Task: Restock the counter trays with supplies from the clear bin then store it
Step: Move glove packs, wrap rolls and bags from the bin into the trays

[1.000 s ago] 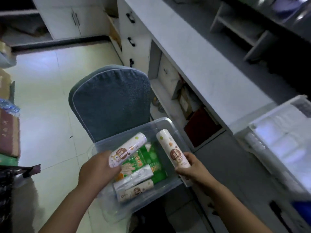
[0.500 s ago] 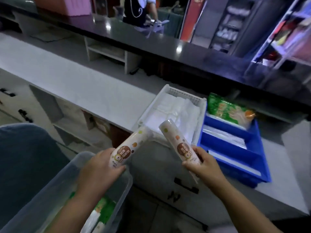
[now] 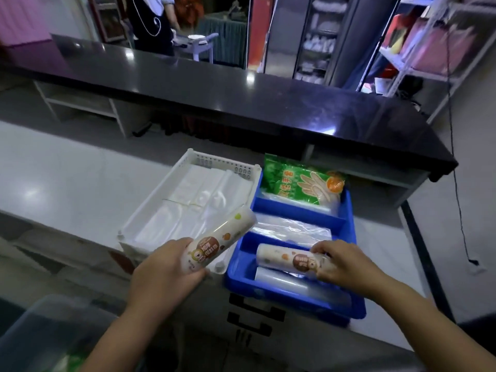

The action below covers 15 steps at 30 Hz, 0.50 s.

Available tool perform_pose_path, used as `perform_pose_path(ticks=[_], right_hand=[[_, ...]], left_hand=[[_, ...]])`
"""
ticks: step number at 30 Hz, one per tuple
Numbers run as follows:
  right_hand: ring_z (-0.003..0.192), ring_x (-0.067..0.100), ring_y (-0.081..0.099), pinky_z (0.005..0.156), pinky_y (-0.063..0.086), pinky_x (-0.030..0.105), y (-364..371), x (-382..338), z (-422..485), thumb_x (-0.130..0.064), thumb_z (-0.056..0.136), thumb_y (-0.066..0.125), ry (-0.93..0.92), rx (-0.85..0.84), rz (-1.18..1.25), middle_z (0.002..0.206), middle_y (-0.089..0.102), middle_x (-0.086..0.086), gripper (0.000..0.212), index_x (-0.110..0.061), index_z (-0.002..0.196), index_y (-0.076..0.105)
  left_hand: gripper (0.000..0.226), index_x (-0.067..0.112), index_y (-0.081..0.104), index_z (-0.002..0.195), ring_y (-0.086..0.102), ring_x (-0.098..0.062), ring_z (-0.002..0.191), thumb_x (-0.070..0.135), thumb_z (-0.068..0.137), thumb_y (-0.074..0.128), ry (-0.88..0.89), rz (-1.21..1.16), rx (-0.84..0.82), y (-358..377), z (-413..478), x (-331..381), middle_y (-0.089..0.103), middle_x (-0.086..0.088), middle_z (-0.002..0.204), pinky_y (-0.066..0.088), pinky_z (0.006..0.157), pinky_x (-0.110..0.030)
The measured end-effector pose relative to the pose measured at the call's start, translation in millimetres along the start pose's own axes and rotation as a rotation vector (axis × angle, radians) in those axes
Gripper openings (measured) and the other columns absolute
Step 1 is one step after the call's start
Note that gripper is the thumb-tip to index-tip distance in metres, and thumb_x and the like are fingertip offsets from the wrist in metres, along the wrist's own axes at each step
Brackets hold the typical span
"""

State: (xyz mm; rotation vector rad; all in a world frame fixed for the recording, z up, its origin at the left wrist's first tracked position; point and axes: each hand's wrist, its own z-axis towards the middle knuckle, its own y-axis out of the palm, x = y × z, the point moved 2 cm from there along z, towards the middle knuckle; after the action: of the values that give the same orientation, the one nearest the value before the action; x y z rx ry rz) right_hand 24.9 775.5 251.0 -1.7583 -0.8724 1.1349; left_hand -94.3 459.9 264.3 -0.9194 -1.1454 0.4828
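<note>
At blue tray [image 3: 268, 294], right grip [image 3: 341, 261] clasps roll [image 3: 284, 259]

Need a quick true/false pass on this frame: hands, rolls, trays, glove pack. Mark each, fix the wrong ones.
1. The left hand grips a printed roll. True.
2. The right hand holds the second roll in the white tray. False: the second roll lies in the near compartment of the blue tray.
3. The green glove pack sits at the blue tray's far end. True.
4. The white tray stands to the right of the blue tray. False: it is on the left, right beside it.
</note>
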Motion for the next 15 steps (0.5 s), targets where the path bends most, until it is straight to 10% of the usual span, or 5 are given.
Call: perform_pose_path(ticks=[6,15], right_hand=[[0.110,0.011,0.040,0.098,0.035,0.028,12,18,22,-0.045,0.083,0.059,-0.188,-0.024,-0.142,0.118,0.047,-0.011,0.043,-0.034,0.124,0.050],[0.100,0.009,0.042,0.085,0.033,0.022,17,26,30,-0.039,0.089,0.055,-0.309,0.072,-0.108,0.112,0.054,-0.008,0.027,-0.030,0.113,0.063]], left_hand=[[0.043,0.037,0.055,0.100,0.052,-0.007,0.069,0.044,0.062,0.075,-0.065,0.044,-0.004,26,24,27,0.057,0.011,0.081,0.038,0.053,-0.024],[0.043,0.033,0.056,0.104,0.052,-0.007,0.068,0.045,0.067,0.073,-0.063,0.079,-0.028,37,55,41,0.058,0.011,0.082,0.036,0.050,-0.021]])
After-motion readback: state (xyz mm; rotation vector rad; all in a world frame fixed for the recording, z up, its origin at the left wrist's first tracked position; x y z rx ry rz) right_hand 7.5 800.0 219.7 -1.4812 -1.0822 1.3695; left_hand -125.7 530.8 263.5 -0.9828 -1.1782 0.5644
